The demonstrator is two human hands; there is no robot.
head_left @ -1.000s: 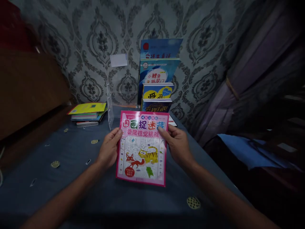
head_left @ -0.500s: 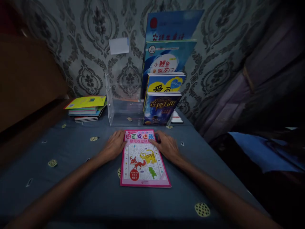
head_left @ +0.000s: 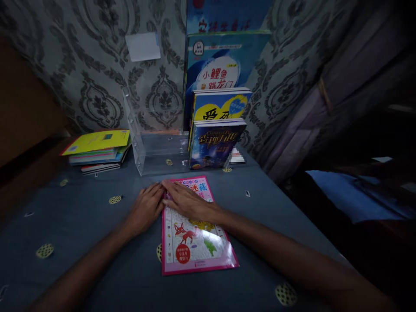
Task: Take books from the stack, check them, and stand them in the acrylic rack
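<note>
A pink-bordered picture book with a fox and a yellow striped animal on its cover lies on the table. My right hand rests flat across the upper part of the cover, its fingers stretched to the book's left edge. Along that same left edge, my left hand lies on the table with fingers extended. Its fingertips meet those of my right hand. Part of the title and the striped animal is hidden by my right hand and forearm.
Behind the book stands a clear acrylic rack; several upright books fill its right side. A pile of books lies at the left. Patterned cloth covers the table. Beyond its right edge is a blue object.
My right hand has moved left from the book's right edge onto its cover, up to my left hand. My left hand stays at the left edge. The view has shifted slightly.
</note>
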